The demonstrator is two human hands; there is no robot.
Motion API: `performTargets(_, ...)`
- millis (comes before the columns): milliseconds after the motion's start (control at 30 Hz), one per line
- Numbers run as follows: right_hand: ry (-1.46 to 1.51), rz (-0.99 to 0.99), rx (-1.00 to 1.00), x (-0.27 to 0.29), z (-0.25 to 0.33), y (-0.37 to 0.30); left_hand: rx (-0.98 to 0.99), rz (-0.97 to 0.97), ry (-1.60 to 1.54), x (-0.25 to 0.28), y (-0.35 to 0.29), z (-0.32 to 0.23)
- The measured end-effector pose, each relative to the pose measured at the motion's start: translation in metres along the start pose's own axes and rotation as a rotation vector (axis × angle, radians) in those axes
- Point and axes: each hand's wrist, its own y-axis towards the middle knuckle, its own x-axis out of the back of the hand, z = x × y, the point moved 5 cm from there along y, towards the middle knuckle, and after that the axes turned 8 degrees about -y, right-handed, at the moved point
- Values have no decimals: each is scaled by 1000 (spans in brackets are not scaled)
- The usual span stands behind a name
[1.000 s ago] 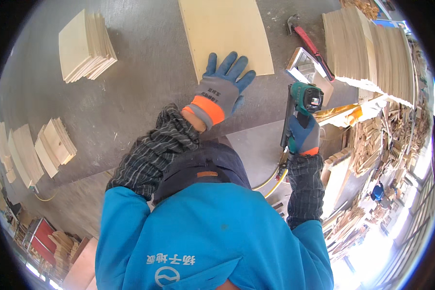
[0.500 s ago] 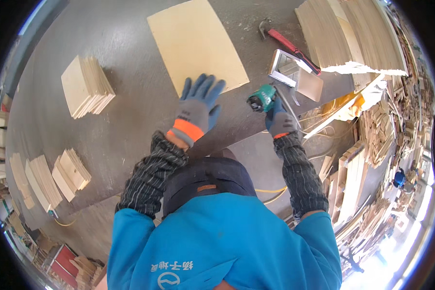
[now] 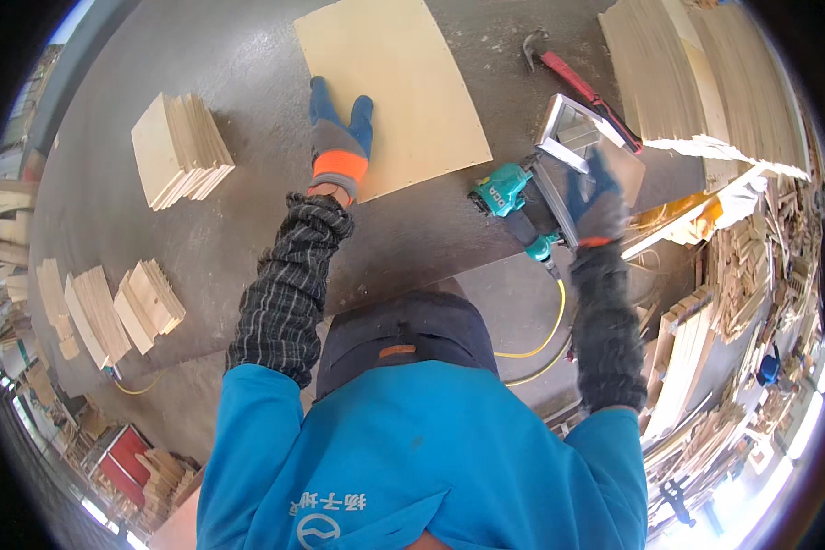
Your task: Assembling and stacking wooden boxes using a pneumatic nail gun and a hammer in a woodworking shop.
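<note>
A pale plywood panel [image 3: 403,92] lies flat on the dark worktable, small dots along its edges. At the panel's left edge is my left hand [image 3: 339,142] in a grey-blue glove, thumb apart from the stretched fingers. A teal air nail gun [image 3: 502,191] rests on the table by the near edge, a yellow hose leading from its handle. Just right of the gun, my gloved right hand [image 3: 600,202] is smeared by motion, so its fingers cannot be read. It is near an open metal-edged box [image 3: 568,133] and a small brown board [image 3: 625,172].
A red-handled claw hammer [image 3: 585,84] lies beyond the box. Tall stacks of thin boards [image 3: 655,73] stand at the far right. On the left are a stack of small panels [image 3: 181,151] and several smaller stacks [image 3: 147,307]. The yellow hose [image 3: 555,325] hangs below the table edge.
My right hand has let go of the nail gun and moved right, toward the box. My left hand has shifted from the panel's near edge to its left edge.
</note>
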Motion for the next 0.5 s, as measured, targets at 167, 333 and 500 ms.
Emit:
performTargets(167, -328, -87, 46, -27, -115, 130, 12, 56, 20, -6, 1, -8)
performTargets(333, -360, 308, -7, -97, -180, 212, 144, 70, -68, 2, -4, -27)
performTargets(500, -307, 552, 81, -118, -185, 228, 280, 8, -223, 4, -6, -28)
